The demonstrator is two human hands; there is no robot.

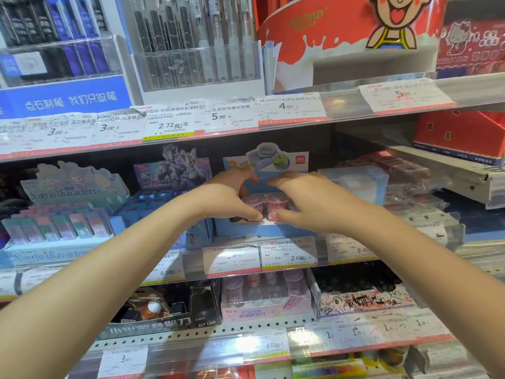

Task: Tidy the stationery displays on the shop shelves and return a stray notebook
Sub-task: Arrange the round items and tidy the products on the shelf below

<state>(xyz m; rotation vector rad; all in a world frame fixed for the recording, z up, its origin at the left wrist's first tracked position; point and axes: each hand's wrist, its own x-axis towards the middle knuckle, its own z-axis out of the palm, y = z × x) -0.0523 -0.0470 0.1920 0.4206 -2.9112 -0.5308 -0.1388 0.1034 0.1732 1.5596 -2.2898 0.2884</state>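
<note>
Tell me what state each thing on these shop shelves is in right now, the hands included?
Left hand: curled around the purple cup, thumb at its base.
Right hand: curled around the pink cup, thumb at its base.
Purple cup: upright in the blue display box.
Pink cup: upright, beside the purple one.
Blue display box: open-topped, on the middle shelf.
Clear plastic box: closed, upright, right of the display.
Pastel eraser tray: full, rows tidy.

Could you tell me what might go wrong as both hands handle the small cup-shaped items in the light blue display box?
1. The left hand and right hand crowd the purple cup-shaped item and pink cup-shaped item; either might tip.
2. The light blue cardboard display box sits at the shelf front, so a push could shift it.
3. The clear plastic box beside the right hand could get bumped.
</note>
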